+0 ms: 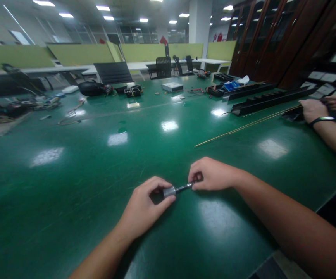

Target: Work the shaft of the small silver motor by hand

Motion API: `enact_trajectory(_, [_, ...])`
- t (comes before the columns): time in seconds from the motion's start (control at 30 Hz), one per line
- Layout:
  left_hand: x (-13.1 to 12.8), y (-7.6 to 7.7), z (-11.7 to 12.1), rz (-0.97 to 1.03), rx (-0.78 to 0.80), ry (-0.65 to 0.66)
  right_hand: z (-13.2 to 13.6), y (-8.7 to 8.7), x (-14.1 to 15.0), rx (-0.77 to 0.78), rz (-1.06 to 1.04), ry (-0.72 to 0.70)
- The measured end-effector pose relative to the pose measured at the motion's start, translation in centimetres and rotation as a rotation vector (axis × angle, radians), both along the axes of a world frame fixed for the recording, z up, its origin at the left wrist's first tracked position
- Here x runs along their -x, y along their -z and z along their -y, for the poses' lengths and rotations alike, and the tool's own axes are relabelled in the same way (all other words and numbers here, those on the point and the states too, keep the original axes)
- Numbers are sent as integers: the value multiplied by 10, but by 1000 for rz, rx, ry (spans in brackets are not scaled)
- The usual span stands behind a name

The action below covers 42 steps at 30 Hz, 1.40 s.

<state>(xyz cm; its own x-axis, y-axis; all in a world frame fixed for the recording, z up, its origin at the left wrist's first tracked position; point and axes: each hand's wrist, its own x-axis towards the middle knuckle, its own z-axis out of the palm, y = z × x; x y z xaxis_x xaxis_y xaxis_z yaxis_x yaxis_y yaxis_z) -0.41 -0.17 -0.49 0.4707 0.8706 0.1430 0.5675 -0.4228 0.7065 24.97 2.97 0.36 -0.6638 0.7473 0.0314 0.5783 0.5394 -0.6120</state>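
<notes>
Low over the green tabletop (98, 186), my left hand (147, 201) grips a small silver metal cylinder (169, 192) between thumb and fingers. From its right end a thin dark rod with shiny bands (183, 187) runs across to my right hand (210, 174). The fingers of my right hand are pinched on the rod's far end, which they partly hide. Whether rod and cylinder are one piece or two, I cannot tell.
At the right edge, another person's hands (314, 110) work by long thin brass-coloured rods (228, 132). Black channel rails (272, 101) lie behind them. Farther back are a flat silver box (172, 86), a black bag (92, 88) and a tangle of parts (13, 107) at left.
</notes>
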Motion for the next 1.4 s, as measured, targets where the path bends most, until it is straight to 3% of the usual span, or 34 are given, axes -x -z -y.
enact_trajectory(0.53, [3,1,1,-1,-6,6,-5,-3,-12,88,81,47])
enact_trajectory(1.4, [1,2,-1,-2,2,12,1,1,2,57,-37,-14])
